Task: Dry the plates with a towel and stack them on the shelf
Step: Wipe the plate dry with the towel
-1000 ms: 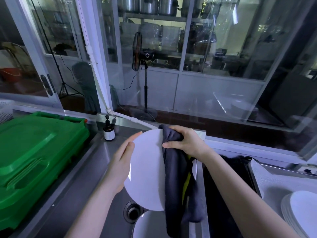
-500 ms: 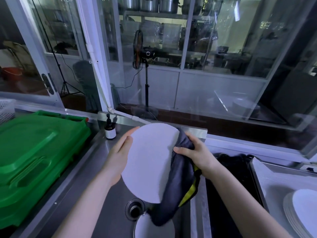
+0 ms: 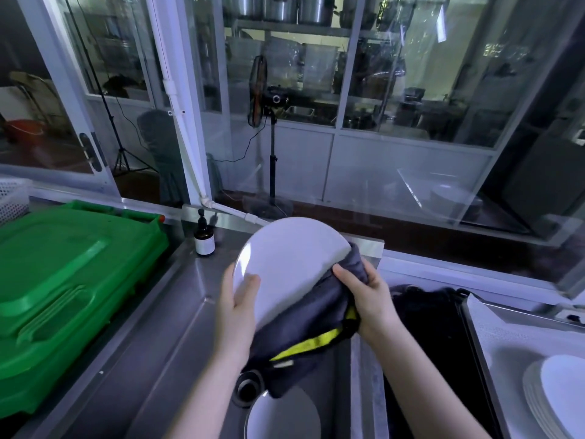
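Mid-drying: left hand (image 3: 235,307) grips plate (image 3: 285,261) edge, right hand (image 3: 368,296) clamps towel (image 3: 304,331) on rim. Next probably stack (image 3: 550,394), surface's right edge.

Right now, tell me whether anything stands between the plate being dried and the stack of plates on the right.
Nothing tall blocks it. The left hand holds the plate; the right hand grips the towel round its right edge. Between it and the stack of plates lies only the low dark basin.

Glossy plate (image 3: 285,258), cloth towel (image 3: 304,324), brushed-steel sink (image 3: 177,353)
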